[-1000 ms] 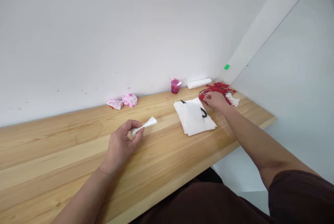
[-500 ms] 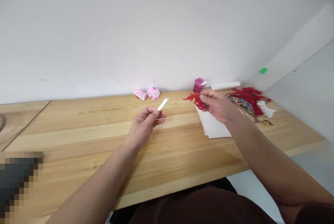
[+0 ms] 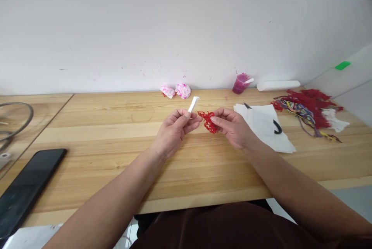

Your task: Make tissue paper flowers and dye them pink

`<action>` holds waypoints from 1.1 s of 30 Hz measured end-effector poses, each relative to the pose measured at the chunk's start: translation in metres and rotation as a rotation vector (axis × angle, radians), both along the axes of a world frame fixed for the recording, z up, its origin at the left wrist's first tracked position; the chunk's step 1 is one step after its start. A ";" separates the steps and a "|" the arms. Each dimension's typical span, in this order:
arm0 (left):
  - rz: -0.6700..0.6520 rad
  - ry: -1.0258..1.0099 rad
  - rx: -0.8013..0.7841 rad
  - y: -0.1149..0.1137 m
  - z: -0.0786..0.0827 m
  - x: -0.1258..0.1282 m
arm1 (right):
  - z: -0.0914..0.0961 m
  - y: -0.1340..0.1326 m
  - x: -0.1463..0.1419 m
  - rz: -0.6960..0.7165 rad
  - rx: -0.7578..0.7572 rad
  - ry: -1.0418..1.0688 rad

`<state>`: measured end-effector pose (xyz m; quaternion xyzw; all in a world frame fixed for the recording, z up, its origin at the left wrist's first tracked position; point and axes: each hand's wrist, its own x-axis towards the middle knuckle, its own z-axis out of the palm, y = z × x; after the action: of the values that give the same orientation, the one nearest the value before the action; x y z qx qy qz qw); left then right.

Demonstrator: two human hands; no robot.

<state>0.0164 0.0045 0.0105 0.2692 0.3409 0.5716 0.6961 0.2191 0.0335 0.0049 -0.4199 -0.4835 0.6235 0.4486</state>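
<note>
My left hand (image 3: 176, 131) pinches a narrow white folded strip (image 3: 193, 103) between thumb and fingers, its end pointing up and away. To the right of it, my right hand (image 3: 232, 127) grips a small tangle of red yarn (image 3: 208, 122), with loose curly ends hanging out toward the left fingertips. Both hands are held over the wooden table (image 3: 116, 136), close together. Whether the left fingers touch the yarn is hard to tell.
White paper sheets (image 3: 255, 125) lie at right, with a black curved piece (image 3: 277, 127) on them. Beyond are red yarn (image 3: 310, 103), multicoloured threads (image 3: 303, 115), a purple cup (image 3: 240, 83) and a white roll (image 3: 278, 85). Pink-stained crumpled tissues (image 3: 183, 90) sit by the wall; a phone (image 3: 31, 187) lies left.
My right hand has brought the red yarn left, toward my left hand and the white strip. The view has shifted, showing more of the paper and the phone.
</note>
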 end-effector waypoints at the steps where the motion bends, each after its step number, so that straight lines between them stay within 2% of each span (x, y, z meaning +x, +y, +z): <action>1: -0.003 -0.004 -0.002 0.000 -0.001 0.000 | 0.000 -0.001 0.000 0.008 0.016 -0.007; 7: 0.045 0.038 0.013 0.002 -0.004 0.000 | 0.000 -0.006 0.001 0.041 0.086 -0.031; 10: 0.097 0.075 0.023 0.004 -0.007 -0.001 | 0.002 -0.006 0.003 0.050 0.016 0.052; 13: 0.104 0.082 0.022 0.004 -0.009 -0.002 | 0.003 -0.005 0.004 0.073 -0.067 0.125; 17: 0.103 0.094 0.027 0.004 -0.009 -0.001 | 0.004 -0.005 0.004 0.132 -0.105 0.172; 25: -0.033 0.160 0.050 0.001 -0.007 0.000 | 0.004 -0.009 0.003 0.271 -0.100 0.147; 29: -0.045 0.250 0.075 0.001 -0.007 -0.002 | 0.006 -0.009 0.004 0.237 -0.128 0.103; 33: 0.005 0.264 0.073 0.005 -0.006 -0.005 | 0.006 -0.003 0.008 0.091 -0.154 0.067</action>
<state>0.0110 0.0098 0.0045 0.3663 0.4094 0.5449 0.6335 0.2269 0.0308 0.0112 -0.4096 -0.4372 0.6923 0.4022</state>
